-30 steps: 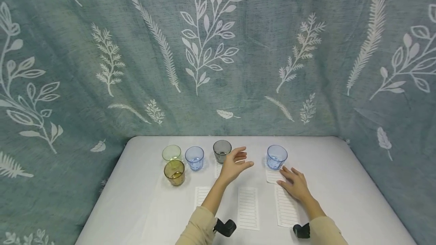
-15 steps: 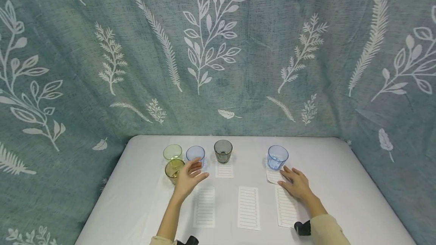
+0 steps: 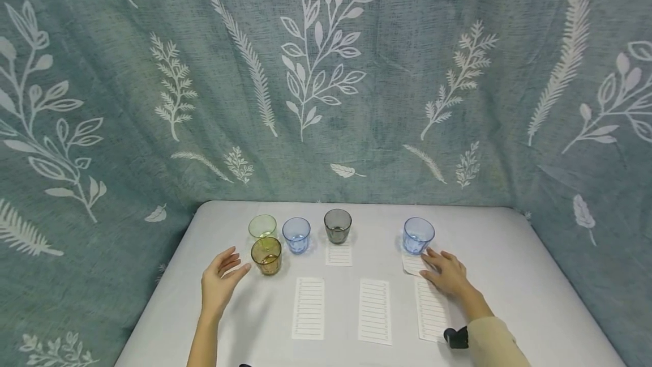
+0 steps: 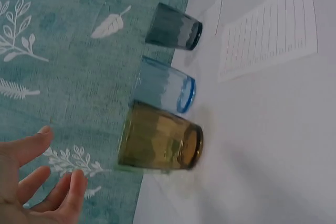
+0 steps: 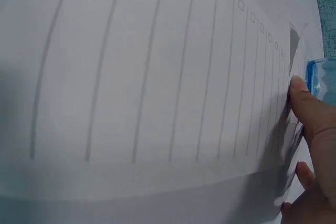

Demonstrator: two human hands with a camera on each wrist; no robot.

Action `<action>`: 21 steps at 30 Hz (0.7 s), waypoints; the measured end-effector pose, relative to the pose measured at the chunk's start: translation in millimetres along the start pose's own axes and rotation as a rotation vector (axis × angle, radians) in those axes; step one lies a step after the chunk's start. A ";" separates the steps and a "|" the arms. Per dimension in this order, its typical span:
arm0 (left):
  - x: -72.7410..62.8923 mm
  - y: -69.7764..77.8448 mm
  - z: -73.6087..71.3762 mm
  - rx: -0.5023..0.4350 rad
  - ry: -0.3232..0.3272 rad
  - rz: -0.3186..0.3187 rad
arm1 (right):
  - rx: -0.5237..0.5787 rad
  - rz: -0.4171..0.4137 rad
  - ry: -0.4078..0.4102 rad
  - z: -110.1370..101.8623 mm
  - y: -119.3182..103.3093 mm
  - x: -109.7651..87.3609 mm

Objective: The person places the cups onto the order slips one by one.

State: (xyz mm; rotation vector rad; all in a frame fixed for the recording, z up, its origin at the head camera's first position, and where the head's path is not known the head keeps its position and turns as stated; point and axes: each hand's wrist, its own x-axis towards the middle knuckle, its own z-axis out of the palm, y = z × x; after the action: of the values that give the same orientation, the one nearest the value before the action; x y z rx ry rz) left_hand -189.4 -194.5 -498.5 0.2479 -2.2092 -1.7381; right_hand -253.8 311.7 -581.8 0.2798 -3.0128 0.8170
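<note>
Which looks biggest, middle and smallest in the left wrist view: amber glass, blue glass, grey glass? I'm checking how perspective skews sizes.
1. amber glass, largest
2. blue glass
3. grey glass, smallest

The amber one lies nearest the camera and the grey farthest, so this ranks apparent size only; true sizes may match.

The left hand [image 3: 219, 283] is raised a little, palm turned inward, fingers straight and slightly spread, thumb up, holding nothing; its bare forearm runs down to the bottom edge of the head view. The right hand [image 3: 448, 273] lies palm down with fingers extended and flat, its forearm in a pale sleeve angled toward the lower right.
</note>
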 end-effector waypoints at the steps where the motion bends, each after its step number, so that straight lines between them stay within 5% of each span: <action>1: 0.1 -2.3 -2.4 0.007 0.022 -0.006 | 0.002 0.000 0.007 0.4 0.4 -0.4; 8: 3.1 -20.6 -12.1 0.064 0.108 -0.058 | 0.100 0.019 0.129 2.6 -4.2 -6.8; 14: 7.9 -33.1 -9.7 0.082 0.025 -0.131 | 0.223 -0.009 0.213 4.1 -27.4 -22.4; 21: 17.7 -45.9 4.7 0.067 -0.067 -0.140 | 0.261 -0.076 0.283 21.8 -72.0 -41.7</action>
State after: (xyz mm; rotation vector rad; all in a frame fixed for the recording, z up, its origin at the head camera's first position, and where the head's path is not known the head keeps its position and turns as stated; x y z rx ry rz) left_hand -210.3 -207.3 -541.5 0.3740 -2.3519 -1.7697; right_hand -199.4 246.8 -566.9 0.2539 -2.6193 1.1370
